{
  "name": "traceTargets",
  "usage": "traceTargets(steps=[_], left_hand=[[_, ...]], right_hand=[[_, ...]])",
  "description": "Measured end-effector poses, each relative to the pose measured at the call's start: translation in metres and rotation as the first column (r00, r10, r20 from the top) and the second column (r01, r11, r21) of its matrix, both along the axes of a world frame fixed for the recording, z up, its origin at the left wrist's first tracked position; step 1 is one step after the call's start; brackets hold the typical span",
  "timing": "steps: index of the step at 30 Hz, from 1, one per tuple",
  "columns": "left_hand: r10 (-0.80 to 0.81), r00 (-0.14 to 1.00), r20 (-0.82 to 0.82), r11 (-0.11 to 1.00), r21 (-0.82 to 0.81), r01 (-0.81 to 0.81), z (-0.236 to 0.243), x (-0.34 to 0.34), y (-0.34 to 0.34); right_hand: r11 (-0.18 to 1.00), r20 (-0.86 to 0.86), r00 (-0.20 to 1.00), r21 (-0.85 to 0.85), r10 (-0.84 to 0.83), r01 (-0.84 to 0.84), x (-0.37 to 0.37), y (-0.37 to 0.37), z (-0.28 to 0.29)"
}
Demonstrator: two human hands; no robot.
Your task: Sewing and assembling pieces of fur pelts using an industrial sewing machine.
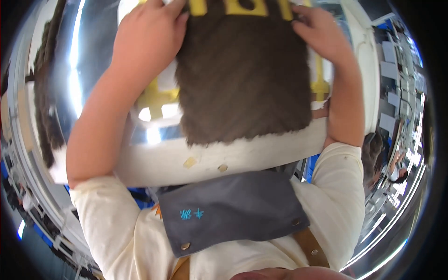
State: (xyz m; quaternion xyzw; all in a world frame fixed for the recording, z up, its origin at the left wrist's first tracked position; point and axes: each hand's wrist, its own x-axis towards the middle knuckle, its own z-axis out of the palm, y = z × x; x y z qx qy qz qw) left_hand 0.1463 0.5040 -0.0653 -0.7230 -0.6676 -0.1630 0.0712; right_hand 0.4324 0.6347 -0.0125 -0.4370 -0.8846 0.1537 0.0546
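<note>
A dark brown piece of fur fabric [245,79] lies pile up on the work table, its ragged near edge above the white table border. My left hand [151,39] is closed at its far left corner, thumb and fingers pressed on the fur. At the far right corner my right hand [324,35] pinches the edge between thumb and fingers. A yellow panel with a dark round hole [246,7] shows at the far edge between my hands, cut off by the picture's top. Yellow strips [319,74] show beside the fur on the shiny surface.
The white table border [224,156] runs close to my body, with a small pale patch [190,162] on it. Strips of dark fur [46,93] hang at the left. On the right, another person [396,170] sits near tables with equipment.
</note>
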Motion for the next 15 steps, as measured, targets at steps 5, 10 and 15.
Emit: traceTargets(steps=[5, 10, 15], left_hand=[[-0.038, 0.998, 0.044, 0.999, 0.021, 0.037, 0.002, 0.000, 0.001], [0.057, 0.998, 0.032, 0.995, -0.083, -0.054, 0.008, 0.003, -0.003], [0.027, 0.998, 0.065, 0.995, -0.094, -0.021, 0.011, 0.021, 0.013]], right_hand=[[0.993, -0.001, 0.994, 0.046, 0.109, -0.109, 0.021, 0.013, -0.014], [0.998, -0.101, 0.995, 0.067, -0.004, 0.011, 0.020, -0.016, 0.058], [0.957, -0.825, 0.563, 0.133, -0.038, 0.259, 0.096, -0.087, 0.083]])
